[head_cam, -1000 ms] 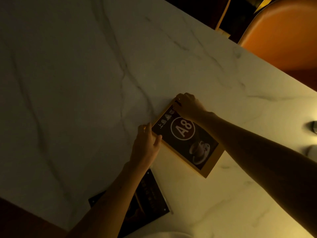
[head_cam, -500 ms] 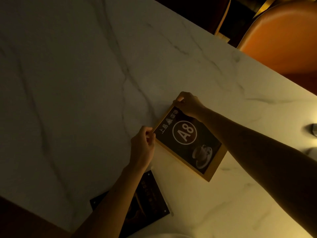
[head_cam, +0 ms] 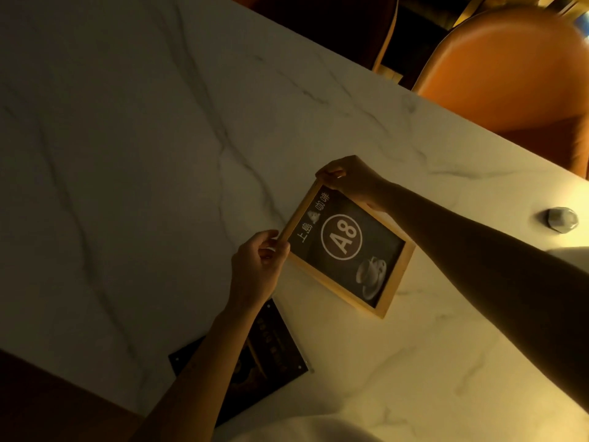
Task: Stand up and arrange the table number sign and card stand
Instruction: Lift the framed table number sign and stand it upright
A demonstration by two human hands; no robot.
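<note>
The table number sign (head_cam: 347, 247) is a dark panel in a light wooden frame, printed with "A8" and a coffee cup. It is tilted, its far edge raised off the white marble table (head_cam: 143, 170) and its near edge down. My left hand (head_cam: 258, 266) pinches its far left corner. My right hand (head_cam: 350, 178) pinches the far right corner. The card stand (head_cam: 277, 355), a dark card in clear acrylic, lies flat near the table's front edge, partly hidden under my left forearm.
An orange chair (head_cam: 510, 78) stands beyond the table's far right edge. A small shiny round object (head_cam: 561, 219) sits on the table at the right. The table's front left corner borders a dark floor.
Both hands have closed on the sign's far corners and lifted that edge off the table, so the sign now tilts up toward me.
</note>
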